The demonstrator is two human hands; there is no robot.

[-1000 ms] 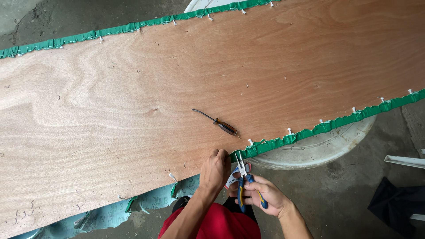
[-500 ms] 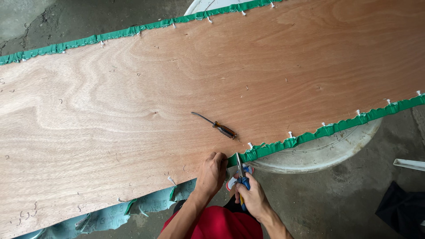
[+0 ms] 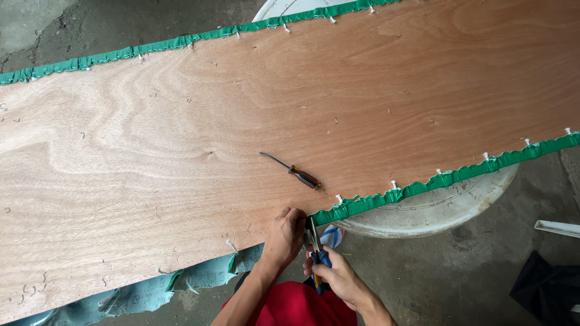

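A long plywood board lies across the view, edged with green fabric fastened by pale staples or tacks. My left hand presses on the board's near edge, right where the green fabric ends. My right hand grips blue-and-yellow-handled pliers, whose jaws point up at that same edge next to the left fingers. A small screwdriver with a dark amber handle lies loose on the board, just above both hands.
A round white tub or basin supports the board at the right. Loosened green fabric hangs below the near edge at left. Grey concrete floor surrounds everything, with a black cloth and a white strip at the right.
My right hand has brought the pliers up and left against the board's edge beside my left hand. The view has shifted slightly.
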